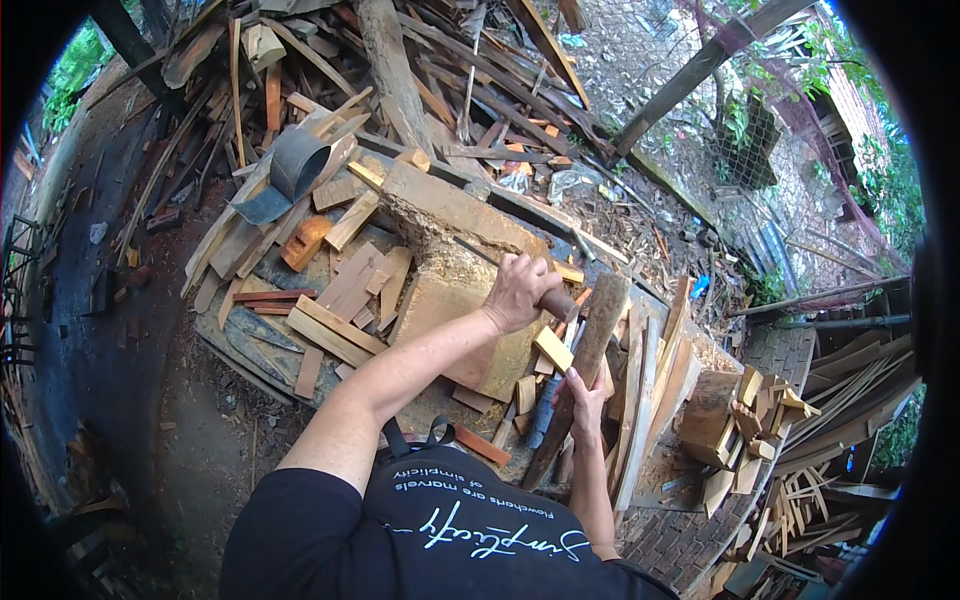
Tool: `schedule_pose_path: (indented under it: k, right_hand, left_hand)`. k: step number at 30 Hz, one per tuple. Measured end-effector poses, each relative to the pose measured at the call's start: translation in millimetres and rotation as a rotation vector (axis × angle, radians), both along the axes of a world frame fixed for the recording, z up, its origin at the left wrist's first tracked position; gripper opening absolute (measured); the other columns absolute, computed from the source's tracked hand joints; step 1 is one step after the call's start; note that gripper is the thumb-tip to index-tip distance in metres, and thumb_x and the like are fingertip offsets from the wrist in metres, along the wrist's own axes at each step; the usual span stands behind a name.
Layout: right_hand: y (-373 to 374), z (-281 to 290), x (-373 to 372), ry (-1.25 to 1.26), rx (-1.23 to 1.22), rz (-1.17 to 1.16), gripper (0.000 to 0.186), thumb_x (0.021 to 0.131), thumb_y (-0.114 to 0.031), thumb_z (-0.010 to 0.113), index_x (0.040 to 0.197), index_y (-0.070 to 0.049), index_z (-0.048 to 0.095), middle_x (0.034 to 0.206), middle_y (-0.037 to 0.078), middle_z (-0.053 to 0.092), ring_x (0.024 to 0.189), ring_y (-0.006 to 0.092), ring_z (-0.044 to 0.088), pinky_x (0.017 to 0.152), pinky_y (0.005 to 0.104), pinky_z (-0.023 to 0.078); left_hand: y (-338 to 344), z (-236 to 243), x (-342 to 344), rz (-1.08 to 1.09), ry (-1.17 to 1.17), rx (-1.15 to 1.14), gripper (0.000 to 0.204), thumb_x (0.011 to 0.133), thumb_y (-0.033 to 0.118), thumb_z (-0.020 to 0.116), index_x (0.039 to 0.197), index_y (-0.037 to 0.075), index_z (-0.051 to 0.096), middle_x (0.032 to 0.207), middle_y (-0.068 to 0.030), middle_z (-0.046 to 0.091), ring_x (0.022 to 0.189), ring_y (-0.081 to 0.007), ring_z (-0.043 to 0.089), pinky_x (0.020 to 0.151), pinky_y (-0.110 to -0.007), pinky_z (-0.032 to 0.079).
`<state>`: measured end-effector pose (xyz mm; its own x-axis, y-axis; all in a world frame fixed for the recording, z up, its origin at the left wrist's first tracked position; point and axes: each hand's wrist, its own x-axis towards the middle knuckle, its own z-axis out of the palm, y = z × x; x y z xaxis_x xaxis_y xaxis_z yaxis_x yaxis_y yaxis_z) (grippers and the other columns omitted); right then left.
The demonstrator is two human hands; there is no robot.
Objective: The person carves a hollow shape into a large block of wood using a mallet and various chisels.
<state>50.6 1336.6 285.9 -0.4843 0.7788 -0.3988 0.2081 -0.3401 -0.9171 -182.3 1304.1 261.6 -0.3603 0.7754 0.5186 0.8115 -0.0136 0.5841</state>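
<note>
My left hand (518, 291) is closed around a hand tool with a thick, round brown handle (558, 304). Its thin dark shaft (474, 250) sticks out on the left, above a large, rough-cut wooden block (440, 300). My right hand (588, 396) grips a long brown wooden board (592, 335) slanting down toward my body. Beside my right thumb is a small pale wood block (553, 348); I cannot tell whether they touch. A blue-handled tool (542, 412) lies just left of the board.
An orange wooden hand plane (305, 243) and a curved grey metal piece (296, 170) lie at the workbench's left. Wood offcuts (350, 275) cover much of the top. Long strips (645, 390) and stacked blocks (745, 430) stand right. A scrap-wood pile (470, 80) lies beyond.
</note>
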Motion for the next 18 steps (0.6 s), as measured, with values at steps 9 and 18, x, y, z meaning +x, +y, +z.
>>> schedule_pose_path:
  k: [9, 18]
  right_hand:
    - [-4, 27, -8, 0.001, 0.091, 0.005, 0.038, 0.087, -0.022, 0.067, 0.112, -0.007, 0.043, 0.066, 0.007, 0.058, 0.050, 0.0159, 0.058, 0.045, 0.0281, 0.050]
    - [-18, 26, -15, 0.098, 0.595, -0.017, 0.046, 0.082, -0.014, 0.073, 0.119, -0.004, 0.048, 0.085, 0.007, 0.061, 0.069, 0.0155, 0.061, 0.062, 0.0265, 0.051]
  left_hand:
    - [3, -7, -14, 0.039, -0.146, 0.009, 0.023, 0.068, 0.009, 0.067, 0.086, 0.019, 0.057, 0.083, -0.0024, 0.052, 0.087, -0.0242, 0.053, 0.077, -0.038, 0.033]
    - [0, 11, -35, 0.014, -0.310, 0.078, 0.015, 0.071, 0.010, 0.070, 0.079, 0.013, 0.058, 0.077, -0.0059, 0.057, 0.081, -0.0285, 0.059, 0.070, -0.041, 0.039]
